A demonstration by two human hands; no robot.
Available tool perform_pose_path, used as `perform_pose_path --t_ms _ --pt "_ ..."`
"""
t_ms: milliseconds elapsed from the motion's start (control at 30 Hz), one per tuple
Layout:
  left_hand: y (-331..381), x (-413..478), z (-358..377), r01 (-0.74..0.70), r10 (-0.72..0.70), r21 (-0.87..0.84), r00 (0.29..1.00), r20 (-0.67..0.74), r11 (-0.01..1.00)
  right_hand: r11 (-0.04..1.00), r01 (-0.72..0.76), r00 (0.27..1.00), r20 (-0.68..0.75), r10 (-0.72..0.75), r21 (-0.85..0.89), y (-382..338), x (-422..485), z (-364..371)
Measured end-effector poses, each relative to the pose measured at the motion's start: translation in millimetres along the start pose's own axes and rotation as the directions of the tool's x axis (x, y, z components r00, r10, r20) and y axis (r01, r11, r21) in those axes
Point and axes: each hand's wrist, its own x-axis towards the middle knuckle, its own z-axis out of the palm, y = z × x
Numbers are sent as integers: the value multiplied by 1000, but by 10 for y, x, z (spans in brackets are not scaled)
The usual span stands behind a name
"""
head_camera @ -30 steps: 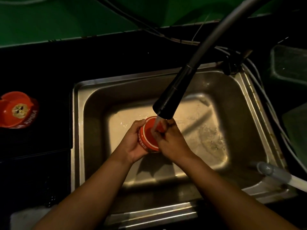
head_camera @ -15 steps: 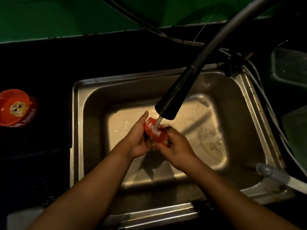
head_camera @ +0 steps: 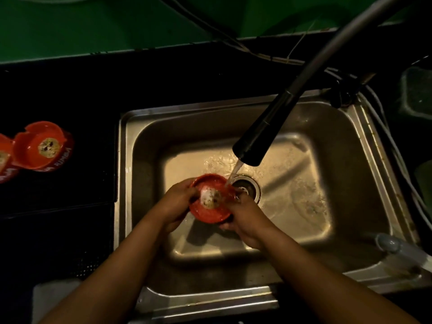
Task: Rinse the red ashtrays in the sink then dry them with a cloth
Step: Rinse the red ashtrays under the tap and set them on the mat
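A red ashtray (head_camera: 209,213) with a pale round emblem is held bowl-up over the steel sink (head_camera: 131,174), under the water stream from the black faucet head (head_camera: 259,139). My left hand (head_camera: 174,204) grips its left rim. My right hand (head_camera: 244,218) holds its right side, fingers curled round the edge. Two more red ashtrays sit on the dark counter at the left: one whole (head_camera: 43,146), one cut off by the frame edge (head_camera: 4,160).
The sink drain (head_camera: 246,187) lies just right of the held ashtray. A grey pipe (head_camera: 395,245) crosses the sink's front right corner. Cables (head_camera: 383,127) run along the right rim. A green wall stands behind, and a pale cloth (head_camera: 56,298) lies at the lower left.
The ashtray has been turned from its side to bowl-up under the stream, and both hands have shifted lower and left. A second ashtray has come into view at the left edge.
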Motion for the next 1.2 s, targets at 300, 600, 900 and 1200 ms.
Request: perform_pose_path --t_ms 300,600,900,1200 --pt "-333 -139 -89 230 -229 -172 973 28 958 937 90 990 -75 -122 -337 -232 22 -194" --pt "-14 137 357 382 -311 -536 924 222 752 67 528 723 407 -558 -846 -194 -208 -276" --pt "73 218 514 69 -37 -442 996 81 894 819 349 879 -143 -455 -456 -375 7 -238" --pt "40 191 450 -17 32 -331 999 37 943 957 286 938 -189 -291 -53 -468 -100 -84"
